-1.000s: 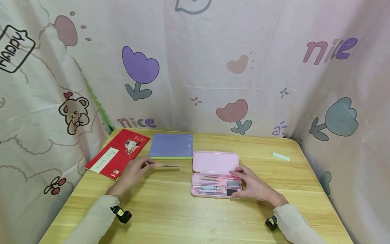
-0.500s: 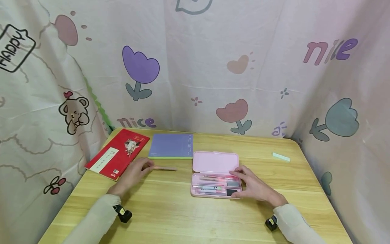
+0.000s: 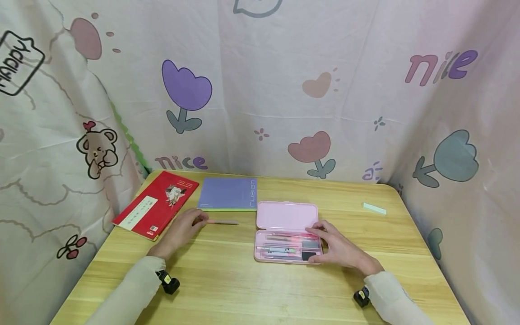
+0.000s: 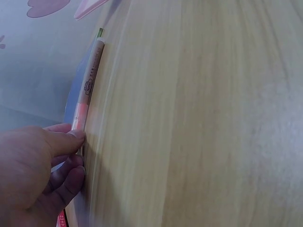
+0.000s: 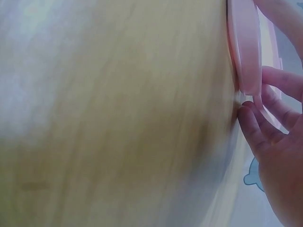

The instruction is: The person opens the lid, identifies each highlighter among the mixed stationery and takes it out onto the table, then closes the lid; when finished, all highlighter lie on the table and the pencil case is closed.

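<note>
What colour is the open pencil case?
The pencil case is pink, best seen in the head view.

Compared with 0.5 s ago, the left hand [image 3: 182,229] and its sleeve [image 3: 132,286] have edged rightward; the pen [image 3: 225,222] has shifted too, its free end slightly farther right and nearer the purple notebook [image 3: 227,194].

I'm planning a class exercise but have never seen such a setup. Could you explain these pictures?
No robot here: a person works bare-handed. The wide pictures come from a camera on the head; the closer two, from black cameras on the wrists. On the yellowish wood-grain table lie a red rectangular booklet, a flat bluish notebook, a pale green strip and an open pink pencil case. The left hand pinches a slim beige-and-pink pen; the right hand holds the case's right end.
</note>
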`<state>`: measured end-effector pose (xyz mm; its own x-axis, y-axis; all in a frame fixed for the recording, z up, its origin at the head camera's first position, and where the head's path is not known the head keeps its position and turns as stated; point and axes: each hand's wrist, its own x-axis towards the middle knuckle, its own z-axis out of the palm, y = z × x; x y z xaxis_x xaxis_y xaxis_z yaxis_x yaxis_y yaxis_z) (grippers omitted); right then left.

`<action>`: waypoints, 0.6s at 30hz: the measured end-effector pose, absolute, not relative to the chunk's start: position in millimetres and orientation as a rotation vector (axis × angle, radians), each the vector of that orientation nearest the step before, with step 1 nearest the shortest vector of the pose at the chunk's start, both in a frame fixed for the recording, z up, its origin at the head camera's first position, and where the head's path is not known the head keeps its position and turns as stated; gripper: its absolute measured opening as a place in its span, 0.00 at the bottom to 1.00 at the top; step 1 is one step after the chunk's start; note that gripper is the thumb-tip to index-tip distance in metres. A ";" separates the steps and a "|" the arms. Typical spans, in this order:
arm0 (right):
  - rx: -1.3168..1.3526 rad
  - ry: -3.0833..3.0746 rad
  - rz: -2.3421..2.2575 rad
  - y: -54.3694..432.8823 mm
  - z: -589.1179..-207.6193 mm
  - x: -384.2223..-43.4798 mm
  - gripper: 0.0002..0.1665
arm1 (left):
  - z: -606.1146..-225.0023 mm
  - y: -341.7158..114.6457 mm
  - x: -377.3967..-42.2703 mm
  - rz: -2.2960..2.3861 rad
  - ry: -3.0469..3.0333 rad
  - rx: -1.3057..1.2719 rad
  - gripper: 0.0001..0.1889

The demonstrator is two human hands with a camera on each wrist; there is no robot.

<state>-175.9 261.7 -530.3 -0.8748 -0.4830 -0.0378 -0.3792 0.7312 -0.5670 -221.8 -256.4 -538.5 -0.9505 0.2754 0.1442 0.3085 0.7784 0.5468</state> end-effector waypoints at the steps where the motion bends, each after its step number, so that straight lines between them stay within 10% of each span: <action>1: -0.693 2.752 -0.839 261.7 -530.3 -176.0 0.60 | -538.8 -256.4 -222.2 -0.912 -2.908 -0.474 0.08; 18: -0.687 2.744 -0.843 261.6 -528.7 -175.2 0.60 | -537.5 -254.4 -222.6 -0.934 -2.896 -0.456 0.07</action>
<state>-175.2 261.6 -528.7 -0.8746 -0.4828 -0.0437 -0.3749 0.7309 -0.5704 -222.6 -254.4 -537.5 -0.9540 0.2592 0.1507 0.2984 0.7718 0.5615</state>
